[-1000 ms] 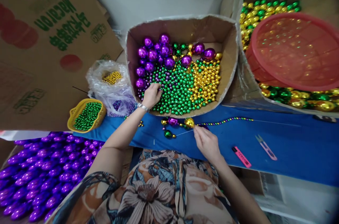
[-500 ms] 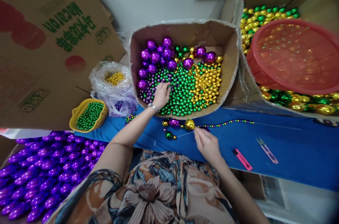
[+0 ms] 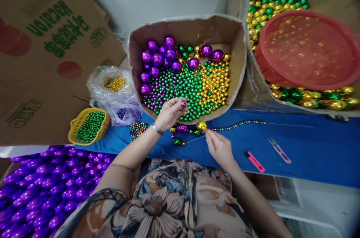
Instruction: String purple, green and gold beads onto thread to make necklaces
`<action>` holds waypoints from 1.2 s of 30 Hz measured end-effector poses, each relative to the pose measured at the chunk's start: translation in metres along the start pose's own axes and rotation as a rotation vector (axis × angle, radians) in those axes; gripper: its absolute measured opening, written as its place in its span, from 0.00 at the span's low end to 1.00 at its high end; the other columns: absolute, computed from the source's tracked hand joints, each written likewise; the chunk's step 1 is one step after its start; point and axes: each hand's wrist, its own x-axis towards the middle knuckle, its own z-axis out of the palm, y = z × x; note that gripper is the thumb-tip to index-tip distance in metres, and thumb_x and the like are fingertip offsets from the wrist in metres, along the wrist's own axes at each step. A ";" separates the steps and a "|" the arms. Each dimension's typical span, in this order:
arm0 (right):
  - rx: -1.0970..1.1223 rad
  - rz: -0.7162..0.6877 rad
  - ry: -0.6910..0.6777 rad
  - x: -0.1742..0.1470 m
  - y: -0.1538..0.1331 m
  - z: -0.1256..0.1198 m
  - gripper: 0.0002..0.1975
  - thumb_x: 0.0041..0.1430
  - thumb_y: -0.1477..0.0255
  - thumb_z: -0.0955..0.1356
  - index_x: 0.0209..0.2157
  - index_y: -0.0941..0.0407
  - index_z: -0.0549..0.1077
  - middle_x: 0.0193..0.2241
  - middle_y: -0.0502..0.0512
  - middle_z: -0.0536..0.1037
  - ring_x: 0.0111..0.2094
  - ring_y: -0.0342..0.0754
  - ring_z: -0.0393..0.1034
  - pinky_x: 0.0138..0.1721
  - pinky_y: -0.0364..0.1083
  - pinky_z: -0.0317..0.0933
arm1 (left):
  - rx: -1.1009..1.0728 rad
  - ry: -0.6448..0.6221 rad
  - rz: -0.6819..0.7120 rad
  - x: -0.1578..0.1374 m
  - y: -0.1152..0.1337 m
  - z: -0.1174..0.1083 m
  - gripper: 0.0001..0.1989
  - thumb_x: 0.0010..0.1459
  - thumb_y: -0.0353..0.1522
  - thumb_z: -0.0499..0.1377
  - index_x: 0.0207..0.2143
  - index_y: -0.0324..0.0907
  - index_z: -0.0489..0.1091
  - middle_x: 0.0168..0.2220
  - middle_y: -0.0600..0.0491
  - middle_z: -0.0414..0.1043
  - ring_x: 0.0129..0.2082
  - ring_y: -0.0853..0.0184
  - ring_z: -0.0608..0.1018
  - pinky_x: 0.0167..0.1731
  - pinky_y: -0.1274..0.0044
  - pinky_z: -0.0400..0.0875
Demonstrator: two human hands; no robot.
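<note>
My left hand (image 3: 169, 113) pinches a small purple bead (image 3: 183, 104) at the front edge of the cardboard box (image 3: 236, 77). The fingers of my right hand (image 3: 219, 146) are closed on a large gold bead (image 3: 201, 126), from which a thin string runs up toward the purple bead. Whether the string passes through the purple bead is too small to tell. Below the box, strung purple, gold and green beads (image 3: 182, 128) lie on the blue cloth (image 3: 309, 148). A strand of small beads (image 3: 239, 125) stretches right, ending in bare string.
Inside the box are large purple balls (image 3: 156, 59), small green beads (image 3: 191, 90) and gold beads (image 3: 215, 84). A yellow basket (image 3: 72, 133) and plastic bags (image 3: 97, 84) stand left. Pink cutter (image 3: 255, 162) and thread snips (image 3: 279, 150) lie right. A red basin (image 3: 309, 52) sits in another box.
My left hand has come back from among the beads in the box toward its front edge, now with a purple bead. My right hand stays at the gold bead. The view has shifted slightly.
</note>
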 end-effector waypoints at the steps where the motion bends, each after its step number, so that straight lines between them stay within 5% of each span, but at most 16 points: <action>1: -0.003 -0.003 0.004 0.001 0.000 0.000 0.11 0.67 0.73 0.61 0.42 0.58 0.75 0.34 0.55 0.81 0.34 0.45 0.76 0.38 0.42 0.65 | -0.031 -0.008 -0.027 -0.003 -0.001 0.002 0.15 0.54 0.39 0.66 0.40 0.39 0.74 0.35 0.51 0.75 0.32 0.71 0.77 0.34 0.78 0.74; 9: -0.040 0.025 -0.024 0.000 -0.001 -0.004 0.12 0.68 0.72 0.61 0.42 0.57 0.75 0.34 0.55 0.81 0.35 0.44 0.76 0.39 0.41 0.64 | -0.035 -0.014 -0.032 -0.009 -0.009 0.009 0.15 0.52 0.40 0.68 0.39 0.39 0.77 0.33 0.51 0.75 0.32 0.72 0.78 0.33 0.79 0.76; 14: -0.163 0.015 0.002 -0.003 0.002 -0.001 0.11 0.67 0.72 0.61 0.42 0.57 0.75 0.31 0.54 0.81 0.32 0.44 0.75 0.35 0.41 0.61 | 0.192 -0.004 0.146 -0.011 -0.011 0.011 0.13 0.54 0.39 0.67 0.39 0.42 0.78 0.35 0.52 0.76 0.31 0.73 0.77 0.33 0.80 0.76; 20: -0.057 0.057 0.027 -0.005 0.005 -0.002 0.12 0.68 0.72 0.60 0.42 0.58 0.74 0.31 0.55 0.80 0.32 0.44 0.74 0.37 0.42 0.63 | 0.308 -0.169 0.196 -0.002 -0.011 0.021 0.17 0.60 0.41 0.61 0.50 0.45 0.73 0.42 0.48 0.78 0.41 0.68 0.79 0.39 0.77 0.76; 29: 0.033 0.086 0.086 -0.010 0.014 -0.011 0.11 0.67 0.74 0.60 0.41 0.57 0.74 0.31 0.55 0.79 0.31 0.44 0.74 0.36 0.42 0.64 | 0.828 -0.056 0.486 0.088 -0.005 0.036 0.11 0.60 0.34 0.59 0.42 0.39 0.75 0.37 0.49 0.79 0.35 0.68 0.78 0.37 0.76 0.73; 36: 0.039 0.094 0.101 -0.016 0.023 -0.012 0.10 0.67 0.74 0.61 0.41 0.57 0.73 0.30 0.54 0.79 0.31 0.44 0.74 0.35 0.42 0.65 | 1.075 0.282 0.648 0.175 0.026 0.024 0.09 0.60 0.29 0.56 0.41 0.39 0.74 0.39 0.48 0.78 0.37 0.66 0.78 0.42 0.74 0.73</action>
